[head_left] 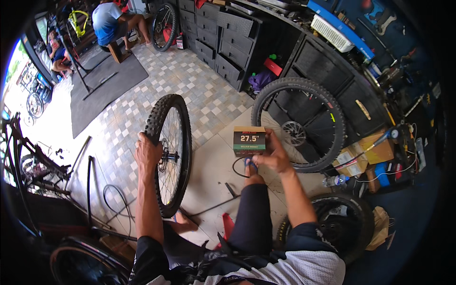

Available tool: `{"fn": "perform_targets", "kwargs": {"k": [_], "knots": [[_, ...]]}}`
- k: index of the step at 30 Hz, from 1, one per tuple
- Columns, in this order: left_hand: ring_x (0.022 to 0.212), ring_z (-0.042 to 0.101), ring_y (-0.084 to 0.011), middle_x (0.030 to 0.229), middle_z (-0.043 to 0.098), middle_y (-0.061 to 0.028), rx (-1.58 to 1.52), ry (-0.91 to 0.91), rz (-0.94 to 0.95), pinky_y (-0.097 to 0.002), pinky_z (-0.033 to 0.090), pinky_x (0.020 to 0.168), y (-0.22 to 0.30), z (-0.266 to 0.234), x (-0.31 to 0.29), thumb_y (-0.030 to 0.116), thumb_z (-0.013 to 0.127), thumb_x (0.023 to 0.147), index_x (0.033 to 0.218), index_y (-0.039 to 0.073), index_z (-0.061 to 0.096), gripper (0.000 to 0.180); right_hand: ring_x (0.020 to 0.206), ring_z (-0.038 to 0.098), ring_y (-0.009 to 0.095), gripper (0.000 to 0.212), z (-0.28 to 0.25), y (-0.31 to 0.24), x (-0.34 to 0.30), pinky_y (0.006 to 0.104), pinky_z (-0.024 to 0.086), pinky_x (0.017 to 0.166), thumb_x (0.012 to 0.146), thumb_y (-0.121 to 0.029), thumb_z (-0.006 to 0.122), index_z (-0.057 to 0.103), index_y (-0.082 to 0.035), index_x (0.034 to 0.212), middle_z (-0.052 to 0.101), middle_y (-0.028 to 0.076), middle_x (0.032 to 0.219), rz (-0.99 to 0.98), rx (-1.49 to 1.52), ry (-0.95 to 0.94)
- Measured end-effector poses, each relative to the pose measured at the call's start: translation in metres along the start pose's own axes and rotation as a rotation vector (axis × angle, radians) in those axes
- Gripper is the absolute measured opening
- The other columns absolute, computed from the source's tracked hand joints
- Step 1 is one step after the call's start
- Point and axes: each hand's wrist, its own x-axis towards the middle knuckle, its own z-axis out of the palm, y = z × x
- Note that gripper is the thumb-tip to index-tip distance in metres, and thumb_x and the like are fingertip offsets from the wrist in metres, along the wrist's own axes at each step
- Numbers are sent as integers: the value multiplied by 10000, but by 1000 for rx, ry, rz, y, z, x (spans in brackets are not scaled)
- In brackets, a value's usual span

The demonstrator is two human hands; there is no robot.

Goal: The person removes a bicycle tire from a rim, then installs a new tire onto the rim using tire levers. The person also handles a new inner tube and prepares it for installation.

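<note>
My left hand (148, 151) is closed around the knobbly black tyre of a bicycle wheel (185, 147), which stands upright in front of me on the left. The wheel's spokes and hub show, and it tilts a little. In my right hand (277, 156) is a small cardboard box (249, 141), coloured black, green and brown. I hold it by its right side and lower corner, with one printed face turned up towards me. What the box contains is hidden.
A second bicycle wheel (293, 133) with a disc rotor leans against dark drawers (236, 40) on the right. Another tyre (354, 209) lies near my right elbow. A black hose (114, 187) runs over the floor at left. Farther back, a person (108, 21) sits on a low stool.
</note>
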Motion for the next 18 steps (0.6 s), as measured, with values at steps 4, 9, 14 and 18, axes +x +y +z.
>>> {"fn": "perform_targets", "kwargs": {"k": [4, 9, 14, 18], "knots": [[1057, 689, -500, 1169, 665, -328, -104, 39, -97, -558, 563, 903, -8, -10, -89, 414, 771, 850, 1312, -47, 441, 731, 1211, 650, 212, 675, 41, 7, -94, 386, 522, 1081, 864, -167, 751, 485, -23, 1468, 652, 95, 1298, 104, 387, 76], [1117, 672, -522, 1217, 659, -377, -244, 9, -102, -551, 552, 967, -5, -19, -138, 392, 771, 844, 1295, -125, 421, 771, 1197, 656, 207, 689, 80, 5, -147, 375, 534, 1045, 874, -210, 730, 471, -8, 1480, 666, 98, 1281, 65, 507, -36], [1095, 676, -540, 1116, 686, -398, -367, -21, -179, -537, 541, 966, -31, -34, -164, 412, 758, 809, 1265, -145, 447, 785, 1166, 648, 191, 649, 105, -10, -174, 353, 490, 1061, 846, -202, 751, 497, -5, 1410, 663, 100, 1254, 27, 282, 11], [1131, 663, -537, 1162, 669, -413, -370, -6, -239, -529, 515, 990, -50, -25, -191, 546, 782, 788, 1265, -123, 463, 881, 1160, 641, 172, 625, 113, -4, -178, 337, 484, 1052, 828, -184, 771, 511, -13, 1369, 663, 85, 1232, 51, 273, 65]]}}
